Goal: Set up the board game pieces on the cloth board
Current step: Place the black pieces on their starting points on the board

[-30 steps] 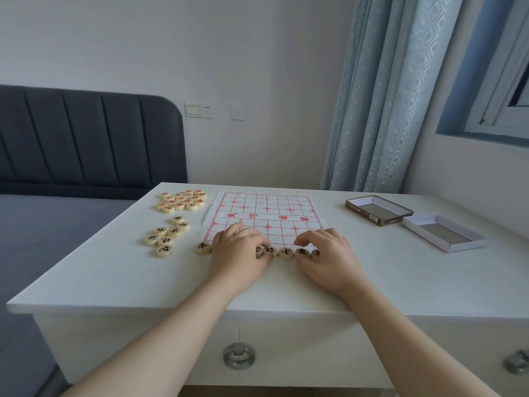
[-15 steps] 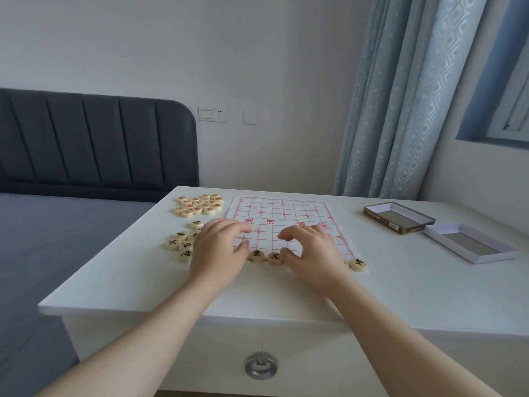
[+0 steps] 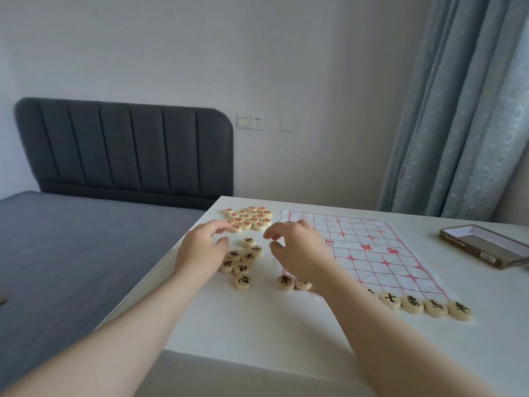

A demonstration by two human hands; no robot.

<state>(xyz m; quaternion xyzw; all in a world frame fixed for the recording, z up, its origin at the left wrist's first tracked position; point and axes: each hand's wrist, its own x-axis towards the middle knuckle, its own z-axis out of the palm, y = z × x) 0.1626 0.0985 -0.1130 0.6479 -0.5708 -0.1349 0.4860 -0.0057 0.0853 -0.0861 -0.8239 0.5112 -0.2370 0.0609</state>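
Left hand [image 3: 200, 252] and right hand [image 3: 299, 252] hover with fingers loosely curled, holding nothing I can see. Between them lies a cluster of black-lettered pieces [image 3: 248, 256]; just beyond, the red-lettered pieces [image 3: 249, 218]. Right of the right hand spreads the cloth board [image 3: 369, 253], a row of pieces [image 3: 412, 304] along its near edge, on the tabletop [image 3: 257, 325].

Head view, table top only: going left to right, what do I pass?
left hand → loose black-lettered pieces → right hand → cloth board → open box
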